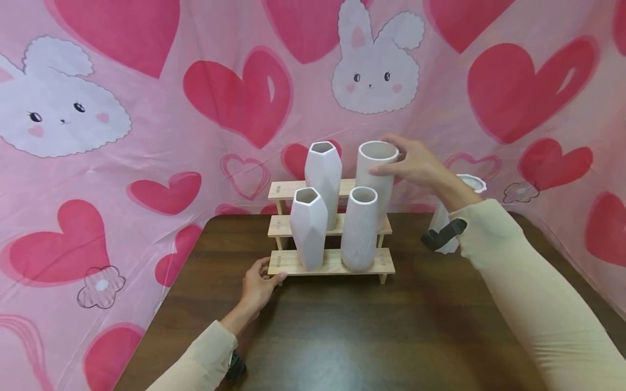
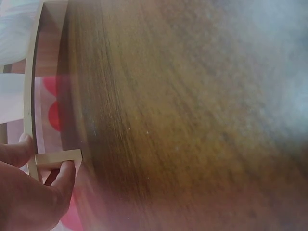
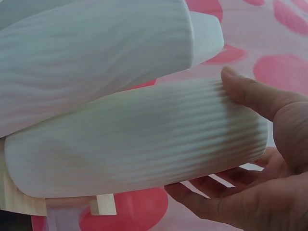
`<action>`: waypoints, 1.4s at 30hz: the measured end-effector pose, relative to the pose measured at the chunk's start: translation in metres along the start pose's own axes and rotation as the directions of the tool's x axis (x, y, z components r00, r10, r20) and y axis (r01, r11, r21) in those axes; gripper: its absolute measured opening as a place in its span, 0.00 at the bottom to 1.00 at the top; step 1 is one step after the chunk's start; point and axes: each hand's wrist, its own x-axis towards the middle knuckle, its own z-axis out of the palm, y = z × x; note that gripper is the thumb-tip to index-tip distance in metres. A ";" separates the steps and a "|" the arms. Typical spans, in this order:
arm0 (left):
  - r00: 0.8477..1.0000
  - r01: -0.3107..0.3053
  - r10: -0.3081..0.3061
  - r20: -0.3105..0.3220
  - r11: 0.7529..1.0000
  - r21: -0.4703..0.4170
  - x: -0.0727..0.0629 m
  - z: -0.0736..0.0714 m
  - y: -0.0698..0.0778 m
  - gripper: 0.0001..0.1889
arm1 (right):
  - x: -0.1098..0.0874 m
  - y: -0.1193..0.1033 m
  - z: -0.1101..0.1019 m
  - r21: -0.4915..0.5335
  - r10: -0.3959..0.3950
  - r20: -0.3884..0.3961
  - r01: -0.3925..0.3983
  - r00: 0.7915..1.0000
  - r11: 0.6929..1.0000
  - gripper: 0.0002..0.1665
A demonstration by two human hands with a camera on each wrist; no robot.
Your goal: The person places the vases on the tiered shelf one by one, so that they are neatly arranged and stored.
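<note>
A three-tier wooden stand (image 1: 282,263) carries white vases. On its lowest board are a faceted vase (image 1: 308,231) at left and a rounded wavy-textured vase (image 1: 359,234) at right. Behind them, on the middle board, rises a taller faceted vase (image 1: 324,169). Beside that one, a tall ribbed vase (image 3: 144,137) has its base at the middle board's right end. My right hand (image 1: 415,163) grips this ribbed vase near its rim, thumb on the near side and fingers around the far side. My left hand (image 1: 257,289) pinches the stand's front left corner, with a fingertip against its leg (image 2: 60,157).
Another white vase (image 1: 442,221) with a wavy rim stands on the dark wooden table (image 1: 332,326) to the right, partly hidden by my right wrist. Pink cloth (image 1: 161,125) with hearts and rabbits hangs behind the table. The stand's top board (image 1: 288,189) is at the back.
</note>
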 end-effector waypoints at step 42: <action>1.000 0.010 -0.010 0.004 1.000 0.025 0.000 0.000 0.000 0.30 | -0.060 0.102 -0.093 -0.122 0.202 -0.081 -0.211 0.976 0.970 0.57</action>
